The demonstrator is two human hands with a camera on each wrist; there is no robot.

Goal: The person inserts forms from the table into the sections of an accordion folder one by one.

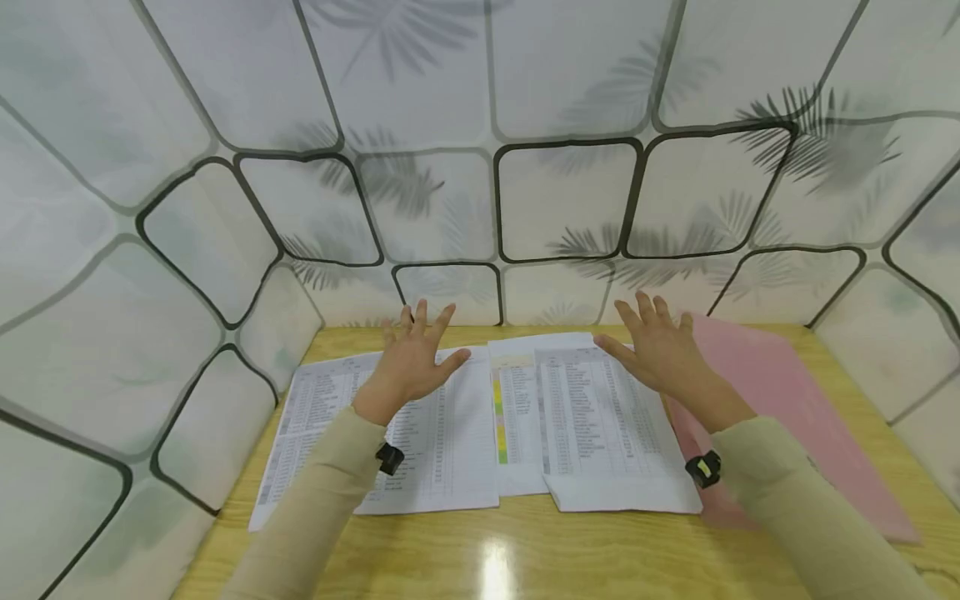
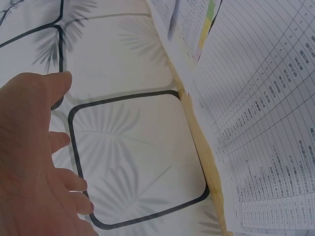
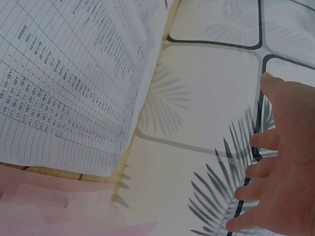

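Two hands are counted: a left hand (image 1: 412, 362) and a right hand (image 1: 660, 350), both held spread above the papers, nothing gripped. Five fingers (image 1: 420, 315) are seen on the left hand; on the right hand the count cannot be made surely from the head view. Two beige sleeves (image 1: 330, 492) are counted, and two small black wrist devices (image 1: 389, 457), one per wrist. Three sheets of printed tables (image 1: 442, 433) are made out, laid side by side and overlapping; whether more lie beneath cannot be told. One pink folder (image 1: 780, 408) is counted. One wooden table (image 1: 600, 558) is counted.
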